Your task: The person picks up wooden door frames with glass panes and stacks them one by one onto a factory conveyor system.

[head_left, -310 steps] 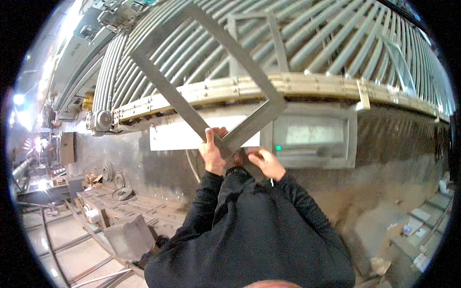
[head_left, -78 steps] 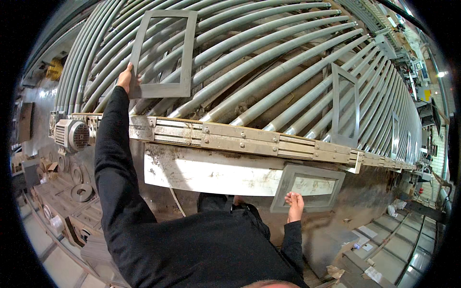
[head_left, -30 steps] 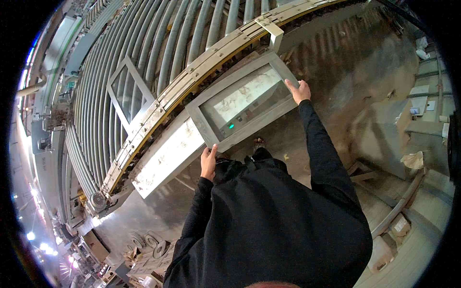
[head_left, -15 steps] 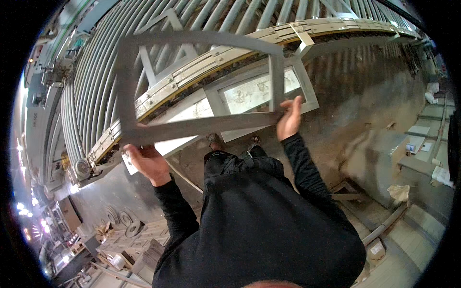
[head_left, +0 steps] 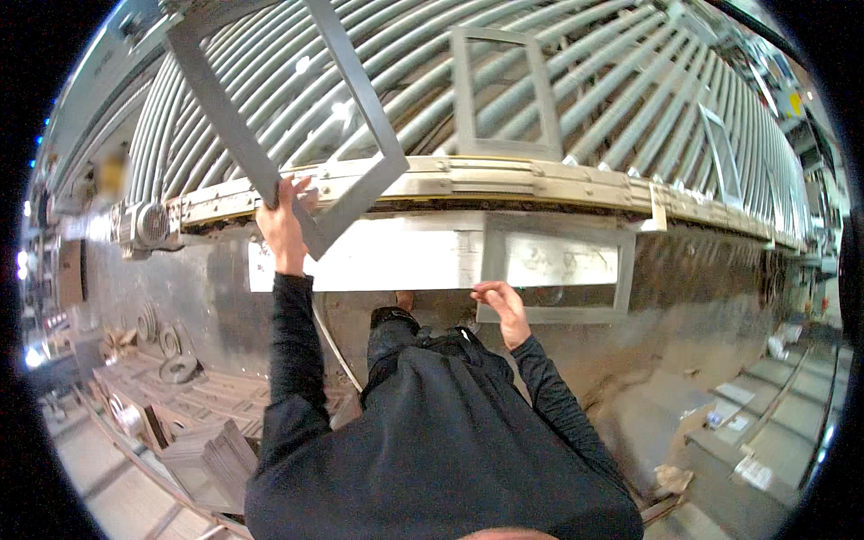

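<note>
A grey rectangular frame [head_left: 364, 193] with an open middle is tilted above the rollers at the upper left. My left hand [head_left: 286, 229] grips it near its lower corner, fingers wrapped round one bar. No longer on that frame, my right hand [head_left: 506, 315] hovers with fingers stretched leftward and nothing visible in them. It is nearest the edge of a long white board [head_left: 387, 256] and a second grey frame [head_left: 621, 279], which overlaps the board's right part. Whether the fingertips touch either one, I cannot tell.
A roller conveyor [head_left: 414, 85] with a pale side rail [head_left: 504, 175] runs across in front. More frames lie on it: one in the middle [head_left: 462, 99], another farther right [head_left: 717, 153]. A motor [head_left: 148, 225] sits at its left end. Stacked brown panels [head_left: 211, 459] stand at lower left.
The held frame has swung up and left over the conveyor and turned. My right hand has let go of it and dropped lower. The view has turned, showing more of the rollers.
</note>
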Tool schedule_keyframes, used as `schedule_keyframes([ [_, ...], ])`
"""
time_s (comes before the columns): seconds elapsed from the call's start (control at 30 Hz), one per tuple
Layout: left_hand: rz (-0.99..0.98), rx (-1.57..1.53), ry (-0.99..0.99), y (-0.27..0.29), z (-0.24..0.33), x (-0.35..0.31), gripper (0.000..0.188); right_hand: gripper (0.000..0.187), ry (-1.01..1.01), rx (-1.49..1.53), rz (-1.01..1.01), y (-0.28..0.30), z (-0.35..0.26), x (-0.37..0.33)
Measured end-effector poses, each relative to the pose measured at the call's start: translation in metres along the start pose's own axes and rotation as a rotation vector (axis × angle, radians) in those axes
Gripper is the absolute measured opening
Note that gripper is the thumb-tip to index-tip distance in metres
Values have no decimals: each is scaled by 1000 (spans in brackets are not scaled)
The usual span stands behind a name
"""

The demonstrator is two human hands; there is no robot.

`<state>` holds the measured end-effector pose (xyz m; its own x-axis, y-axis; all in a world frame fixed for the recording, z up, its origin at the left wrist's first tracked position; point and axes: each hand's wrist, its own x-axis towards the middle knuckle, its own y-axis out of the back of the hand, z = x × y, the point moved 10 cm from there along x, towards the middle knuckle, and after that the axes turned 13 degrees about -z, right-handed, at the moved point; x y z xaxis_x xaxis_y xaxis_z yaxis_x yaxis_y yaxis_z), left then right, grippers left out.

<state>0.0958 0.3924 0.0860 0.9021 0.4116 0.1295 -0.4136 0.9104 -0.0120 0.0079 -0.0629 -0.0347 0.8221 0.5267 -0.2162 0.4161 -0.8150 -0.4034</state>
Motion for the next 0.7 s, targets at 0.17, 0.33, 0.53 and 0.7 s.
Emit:
schedule_keyframes([
  [0.17, -116, -104, 215, 90, -41, 149, 43, 37, -55, -28, 177, 16, 7, 28],
  [0.33, -151, -55, 360, 146, -81, 298, 39, 32, -45, -201, 211, 0, -4, 65],
  [0.53, -213, -67, 447, 193, -146, 412, 44, 31, -141, -307, 399, 24, 9, 46],
  [0.7, -266, -36, 494, 278, -211, 457, 41, 31, -204, -183, 572, 53, 26, 17],
])
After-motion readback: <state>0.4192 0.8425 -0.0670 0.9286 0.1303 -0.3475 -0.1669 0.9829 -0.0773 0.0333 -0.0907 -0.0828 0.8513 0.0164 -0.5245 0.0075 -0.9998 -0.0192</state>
